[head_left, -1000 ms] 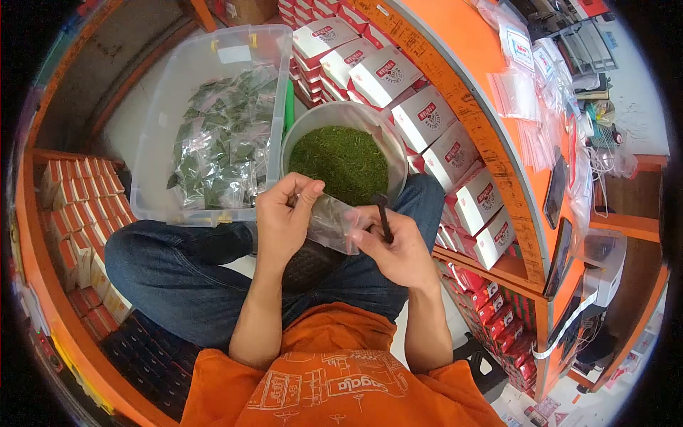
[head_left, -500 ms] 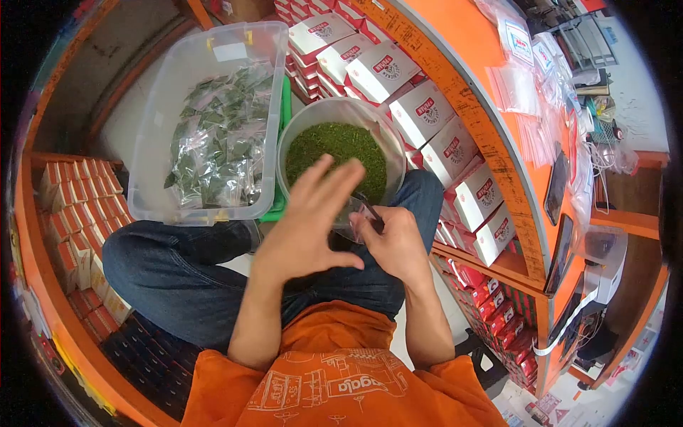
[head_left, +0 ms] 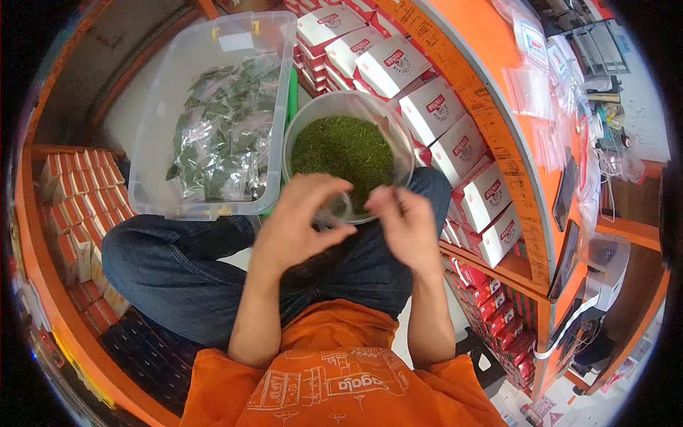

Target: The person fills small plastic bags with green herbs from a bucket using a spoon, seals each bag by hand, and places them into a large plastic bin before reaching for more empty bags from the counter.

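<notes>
A round clear tub (head_left: 407,153) of chopped green leafy material (head_left: 341,149) stands between my knees. My left hand (head_left: 288,224) is at its near rim, thumb and fingers apart in a C shape. Between them shows a small see-through plastic piece (head_left: 336,208), whose kind I cannot tell. Facing it, my right hand (head_left: 409,228) is at the tub's near right side, fingers bent inward and smeared by motion. To the left, a large translucent bin (head_left: 153,142) holds many small clear zip bags (head_left: 220,135) with green contents.
Stacked white-and-red boxes (head_left: 434,107) line the shelf beyond the tub. An orange counter (head_left: 469,43) curves above them, with empty plastic bags (head_left: 530,92) and phones on it. More small boxes (head_left: 85,192) stand at left. Red packets (head_left: 501,320) fill the lower right shelf.
My left hand has come down and curled from a raised spread. My right hand has shifted slightly right; the dark-handled thing it held no longer shows. The view has shifted slightly.
</notes>
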Motion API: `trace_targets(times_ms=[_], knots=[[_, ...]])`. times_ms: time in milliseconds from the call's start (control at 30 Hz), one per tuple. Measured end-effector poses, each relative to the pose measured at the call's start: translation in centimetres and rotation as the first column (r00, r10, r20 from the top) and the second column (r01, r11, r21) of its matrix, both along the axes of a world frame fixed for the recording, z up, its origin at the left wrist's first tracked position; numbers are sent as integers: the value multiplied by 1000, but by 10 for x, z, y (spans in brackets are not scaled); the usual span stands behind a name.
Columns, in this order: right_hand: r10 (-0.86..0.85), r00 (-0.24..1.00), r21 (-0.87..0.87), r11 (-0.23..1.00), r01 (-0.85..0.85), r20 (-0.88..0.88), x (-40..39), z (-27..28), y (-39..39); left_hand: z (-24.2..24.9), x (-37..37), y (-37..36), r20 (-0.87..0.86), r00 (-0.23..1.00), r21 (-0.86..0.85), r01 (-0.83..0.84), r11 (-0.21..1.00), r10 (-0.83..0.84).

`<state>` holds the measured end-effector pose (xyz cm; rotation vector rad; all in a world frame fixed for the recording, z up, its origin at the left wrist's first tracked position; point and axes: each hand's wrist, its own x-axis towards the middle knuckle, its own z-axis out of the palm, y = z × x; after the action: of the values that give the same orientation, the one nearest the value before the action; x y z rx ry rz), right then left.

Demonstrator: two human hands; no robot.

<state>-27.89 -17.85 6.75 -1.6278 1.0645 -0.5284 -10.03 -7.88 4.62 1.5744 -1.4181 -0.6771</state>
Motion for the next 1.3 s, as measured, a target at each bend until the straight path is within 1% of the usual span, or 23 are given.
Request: trace_targets(times_ms=[33,100,133,167,200,233,267,300,333,400,500,567,633,667,700,767,900,967,1033,1100,1167,1233,1300], knots=[[-90,989,65,993,98,-113,-6,6,-9,7,9,3,-4,1000,10,-2,1000,2],[-165,980,-288,939,189,109,-5,-17,-26,30,33,12,142,952,-153,-251,956,272],[-164,981,-275,943,187,104,-1,-31,-27,39,42,19,209,900,-212,-340,916,382],[-128,991,-225,965,135,44,3,-47,-25,46,50,27,267,831,-277,-419,865,488],[-88,996,-174,981,84,-14,8,-61,-23,51,55,34,270,830,-266,-422,867,487],[-12,999,61,998,15,-47,15,-72,-19,55,58,41,158,807,-348,-494,797,570],[10,1000,164,986,-12,10,22,-96,-10,56,61,45,39,768,-419,-568,708,639],[31,997,265,963,-48,70,26,-123,-2,56,61,47,43,760,-415,-577,704,649],[44,996,274,960,-62,72,28,-144,0,55,59,49,-63,760,-379,-617,690,646],[156,986,-73,984,-160,-51,38,-171,-1,50,63,53,-172,773,-343,-628,699,611],[13,998,-69,998,-9,54,50,-159,-24,42,66,51,-233,752,-335,-657,675,616],[47,998,-98,994,-43,40,49,-160,-21,39,66,47,-283,759,-346,-651,676,586],[272,960,-171,945,-279,-65,48,-155,-4,34,65,41,-308,761,-313,-648,694,571],[253,963,11,967,-253,-92,48,-147,7,27,68,41,-246,803,-343,-595,726,542],[236,968,65,971,-230,-89,46,-137,14,24,67,40,-249,800,-339,-601,724,547],[-8,999,207,978,0,41,37,-137,14,20,60,31,-260,824,-304,-565,767,504],[-160,983,319,940,123,91,15,-128,-8,13,41,6,-166,862,-242,-506,828,478],[-266,958,443,875,194,106,6,-122,-16,-10,34,-13,-186,885,-232,-462,856,427],[-293,953,454,861,229,75,-4,-106,-20,-35,26,-27,-200,902,-225,-423,877,384],[-313,946,304,912,274,86,-15,-95,-24,-51,20,-39,-296,893,-46,-369,928,340],[-326,941,228,927,299,89,-26,-79,-23,-60,16,-45,-187,936,-32,-309,951,298],[-249,953,-97,958,268,170,-34,-60,-18,-62,11,-54,-96,964,126,-235,964,248],[-240,933,-214,929,301,268,-30,-41,-15,-72,9,-58,-57,978,121,-193,974,201]])
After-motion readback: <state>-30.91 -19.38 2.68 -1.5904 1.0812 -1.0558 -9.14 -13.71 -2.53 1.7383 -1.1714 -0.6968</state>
